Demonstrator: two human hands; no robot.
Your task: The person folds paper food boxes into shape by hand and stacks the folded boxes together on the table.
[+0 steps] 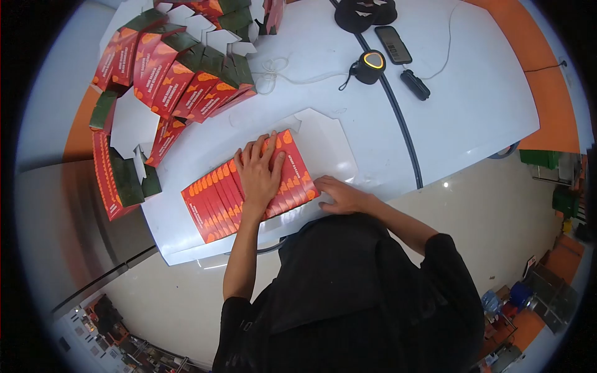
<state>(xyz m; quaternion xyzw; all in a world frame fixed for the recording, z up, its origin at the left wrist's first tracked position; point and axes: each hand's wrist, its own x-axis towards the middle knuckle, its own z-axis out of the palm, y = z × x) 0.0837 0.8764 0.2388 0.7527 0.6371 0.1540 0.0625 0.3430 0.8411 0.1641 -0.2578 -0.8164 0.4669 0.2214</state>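
A row of red printed cartons (214, 202) with orange patterns lies slantwise on the white table, packed closely and overlapping. My left hand (260, 174) rests on top of the row, fingers spread over the printed faces. At the row's right end, my right hand (343, 196) is by the near corner of the last carton, its fingertips touching or almost touching it. Its thumb stands apart from the fingers, and nothing shows in its grasp. A white carton flap (326, 140) spreads out beyond the right end of the row.
Assembled red cartons (165, 71) with dark green sides are heaped at the back left. A yellow-ringed black round device (372, 62), a phone (393, 45), a small black case (415, 84) and a black headband (365, 13) lie farther back. A dark cable (398, 118) crosses the white table (460, 124).
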